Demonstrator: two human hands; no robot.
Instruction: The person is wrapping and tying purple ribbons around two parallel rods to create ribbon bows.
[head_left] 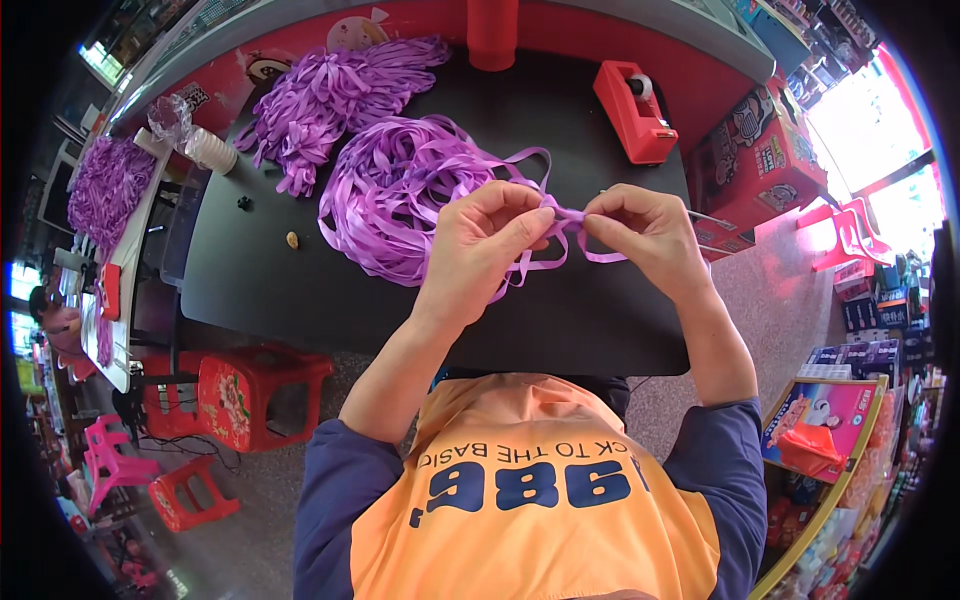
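Observation:
Both hands meet over the right half of a black table, pinching a purple ribbon (569, 214) between them. My left hand (490, 228) has thumb and forefinger closed on the ribbon beside what looks like a small knot or fold. A short way to its right, my right hand (640, 232) pinches the same strip with thumb and fingertips. Loose ribbon loops hang below and rise behind the fingers. Just left of my left hand lies a large loose coil of purple ribbon (385, 200). Behind it is a heap of bunched purple ribbon pieces (340, 90).
A red tape dispenser (636, 112) stands at the black table's (300, 290) back right, near a red cylinder (492, 35). Stacked cups (210, 152) stand by the left edge. More purple ribbon (110, 190) covers a white side table. Red stools (262, 395) are at the left.

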